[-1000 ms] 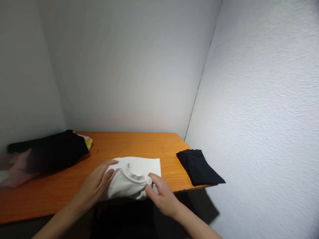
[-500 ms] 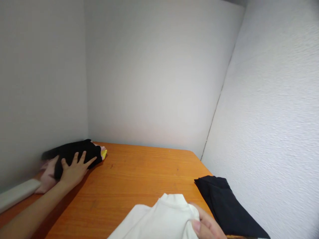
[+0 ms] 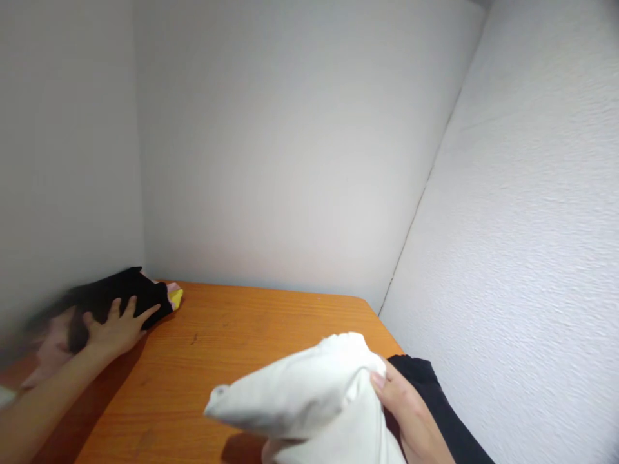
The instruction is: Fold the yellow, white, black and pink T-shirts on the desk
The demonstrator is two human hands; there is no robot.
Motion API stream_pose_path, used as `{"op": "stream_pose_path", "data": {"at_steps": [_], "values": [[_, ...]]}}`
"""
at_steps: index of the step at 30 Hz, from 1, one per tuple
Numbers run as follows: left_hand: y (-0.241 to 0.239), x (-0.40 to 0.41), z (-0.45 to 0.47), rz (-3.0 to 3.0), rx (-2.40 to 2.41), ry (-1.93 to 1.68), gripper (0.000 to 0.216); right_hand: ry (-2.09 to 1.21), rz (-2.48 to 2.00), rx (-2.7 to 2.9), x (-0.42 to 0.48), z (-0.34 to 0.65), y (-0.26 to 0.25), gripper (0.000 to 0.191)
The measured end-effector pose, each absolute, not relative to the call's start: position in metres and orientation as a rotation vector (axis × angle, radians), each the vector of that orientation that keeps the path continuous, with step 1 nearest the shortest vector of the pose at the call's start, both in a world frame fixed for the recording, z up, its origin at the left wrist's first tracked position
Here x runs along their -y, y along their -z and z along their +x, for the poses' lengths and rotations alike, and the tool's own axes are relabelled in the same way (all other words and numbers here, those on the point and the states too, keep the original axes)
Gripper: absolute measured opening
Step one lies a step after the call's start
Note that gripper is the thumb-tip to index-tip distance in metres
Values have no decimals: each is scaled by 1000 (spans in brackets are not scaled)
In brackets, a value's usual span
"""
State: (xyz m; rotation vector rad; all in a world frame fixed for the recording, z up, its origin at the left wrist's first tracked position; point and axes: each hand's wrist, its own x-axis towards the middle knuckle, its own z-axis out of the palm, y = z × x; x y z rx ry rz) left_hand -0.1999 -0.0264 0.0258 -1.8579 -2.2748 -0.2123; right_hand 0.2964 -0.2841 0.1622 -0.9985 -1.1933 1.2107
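My left hand (image 3: 116,328) lies with spread fingers on a heap of clothes at the table's far left, pressing on a black garment (image 3: 104,293). Pink cloth (image 3: 53,348) shows beneath it, and a bit of yellow cloth (image 3: 176,298) pokes out at its right end. Near the front, my right hand (image 3: 403,403) pinches a white garment (image 3: 309,386) between thumb and fingers. That garment is raised above the table and bunched, with one corner sticking out to the left; its lower part runs out of view.
The orange wooden table (image 3: 242,322) reaches to a white wall (image 3: 271,161) at the back and walls on both sides. A folded black garment (image 3: 435,393) lies along the right edge, partly behind my right hand.
My right hand has lifted the white garment higher, and its corner now swings out to the left. My left hand stays spread on the black garment. The view has turned slightly right.
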Motion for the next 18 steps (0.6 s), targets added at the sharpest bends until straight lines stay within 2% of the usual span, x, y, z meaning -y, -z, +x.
{"op": "stream_pose_path", "data": {"at_steps": [3,6,9,11,13,18], "values": [[-62,34,-158,-2016,2344,459,49,-1205,-926,1210,272,287,-171,41],[-107,71,-90,-2542,1952,816,48,-1185,-843,1307,252,271,-165,35],[-140,136,-18,-3222,1571,1200,56,-1121,-783,1389,230,250,-154,33],[-149,177,20,-3473,1360,1273,48,-1131,-739,1429,221,238,-151,36],[-148,204,43,-3427,1323,1392,38,-1163,-704,1466,218,230,-152,37],[-131,209,42,-3323,1503,1737,41,-1139,-726,1506,233,239,-165,33]]}}
